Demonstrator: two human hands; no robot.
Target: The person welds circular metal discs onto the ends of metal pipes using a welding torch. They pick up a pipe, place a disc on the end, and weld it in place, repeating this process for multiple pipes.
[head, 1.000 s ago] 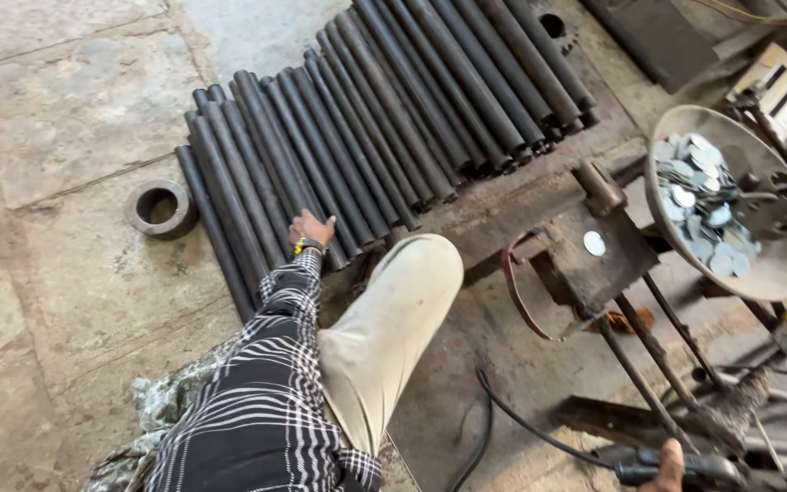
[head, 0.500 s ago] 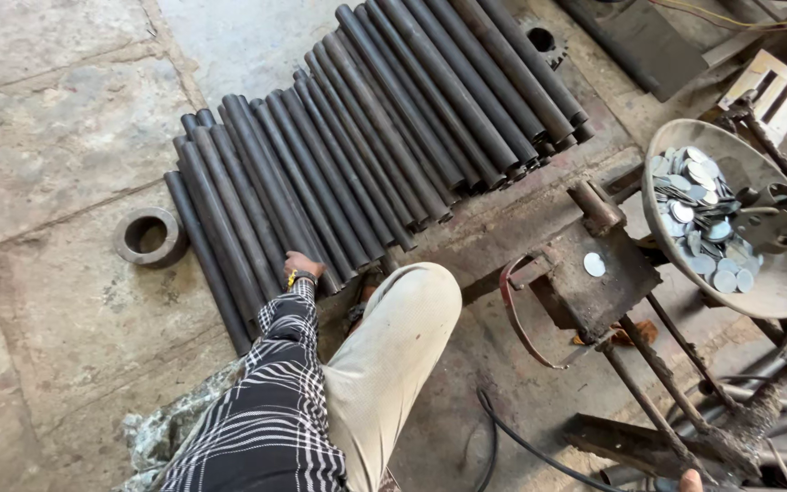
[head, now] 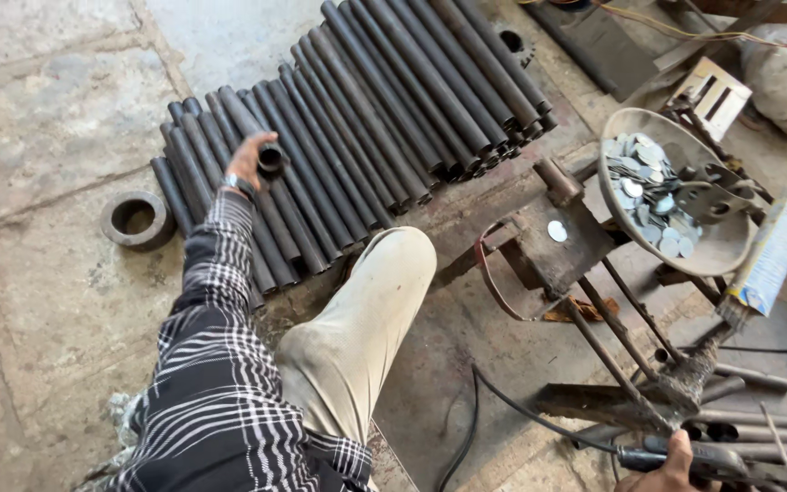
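Left hand point(head: 250, 162) at the near end of a dark steel pipe point(head: 271, 161); fingers point(head: 261, 146) wrapped around that end, lifting it clear of its neighbours so the open bore faces upward. Grip taken at the very end, presumably because only the ends stand free of the tight row.

Just beyond and to both sides of the fingers: row of pipes point(head: 357, 118) laid parallel and touching on the concrete floor point(head: 38, 109), ends roughly aligned in two stepped groups. Round section, dark mill scale, matt and slightly dusty; hollow, walls fairly thick.

Well apart from the fingers, on the side away from the knee: short thick steel ring point(head: 137, 219), lying flat on the floor, rust-dulled.

Right hand point(head: 662, 460) at the lower edge of view, fingers closed over a black handle point(head: 685, 460) with a cable point(head: 521, 415) trailing away; kind of tool not clear. Held low beside the frame, close to the work stand.

Beyond the right-hand fingers: welded steel stand point(head: 557, 246) of rough rusted bar, one bright round disc point(head: 557, 231) lying on its plate. Next to it, a shallow metal bowl point(head: 712, 255) tilted on supports, holding many similar flat shiny discs, evidently within reach of the stand.

Bent knee point(head: 384, 282) in pale dusty cloth between both hands.
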